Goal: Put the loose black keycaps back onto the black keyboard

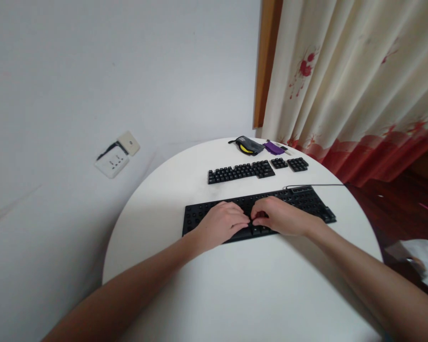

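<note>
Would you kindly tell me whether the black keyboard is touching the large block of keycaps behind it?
Apart: the head view shows a strip of white tabletop between the keyboard and the large block of keycaps.

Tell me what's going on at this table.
A person's left hand rests on a black keyboard, and the right hand is curled over it, close to the left. Whether either holds anything is hard to tell. Behind the keyboard, loose black keys sit in three groups on the round white table.

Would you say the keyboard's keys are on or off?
Many are off: keys lie grouped behind the keyboard, whose left end looks bare.
</note>
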`<state>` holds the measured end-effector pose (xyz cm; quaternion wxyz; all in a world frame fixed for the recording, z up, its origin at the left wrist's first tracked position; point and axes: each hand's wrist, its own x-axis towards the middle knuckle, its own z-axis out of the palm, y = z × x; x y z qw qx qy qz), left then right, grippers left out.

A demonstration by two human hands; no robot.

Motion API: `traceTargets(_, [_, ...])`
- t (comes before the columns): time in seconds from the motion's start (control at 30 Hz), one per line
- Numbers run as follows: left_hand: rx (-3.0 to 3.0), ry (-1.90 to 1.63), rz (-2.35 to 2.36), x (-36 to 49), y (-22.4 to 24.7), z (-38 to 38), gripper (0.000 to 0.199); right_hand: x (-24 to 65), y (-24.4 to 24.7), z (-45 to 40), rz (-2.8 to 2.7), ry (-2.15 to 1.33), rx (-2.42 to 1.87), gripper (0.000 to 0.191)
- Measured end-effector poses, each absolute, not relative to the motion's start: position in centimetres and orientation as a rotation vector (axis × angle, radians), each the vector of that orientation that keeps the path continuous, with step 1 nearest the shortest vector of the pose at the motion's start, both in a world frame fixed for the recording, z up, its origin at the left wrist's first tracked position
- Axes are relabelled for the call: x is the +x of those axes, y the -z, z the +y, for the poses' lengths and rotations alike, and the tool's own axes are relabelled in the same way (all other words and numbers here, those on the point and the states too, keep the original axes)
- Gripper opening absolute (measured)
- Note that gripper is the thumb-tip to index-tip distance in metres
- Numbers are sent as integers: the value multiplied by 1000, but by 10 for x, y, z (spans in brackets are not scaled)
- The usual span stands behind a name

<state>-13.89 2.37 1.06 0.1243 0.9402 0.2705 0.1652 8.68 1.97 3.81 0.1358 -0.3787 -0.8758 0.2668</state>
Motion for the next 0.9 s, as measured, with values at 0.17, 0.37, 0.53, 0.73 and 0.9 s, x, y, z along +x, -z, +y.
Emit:
traceTargets(0.17, [2661, -556, 807, -137, -11, 23, 22, 90, -41, 21, -2579, -843, -1022, 15])
traceTargets(0.37, [2480, -686, 829, -133, -8, 23, 12, 93, -39, 22, -2542, -870, -1037, 16])
traceTargets(0.53, [2381, -754, 827, -133, -6, 23, 6, 97, -37, 25, -2471, -988, -1093, 16])
traceTargets(0.73, [2545, -696, 810, -132, -9, 20, 9, 97, -34, 26, -2432, -1003, -1097, 13])
traceTargets(0.9, [2683, -634, 912, -129, -11, 12, 13, 94, -32, 25, -2459, -965, -1073, 9])
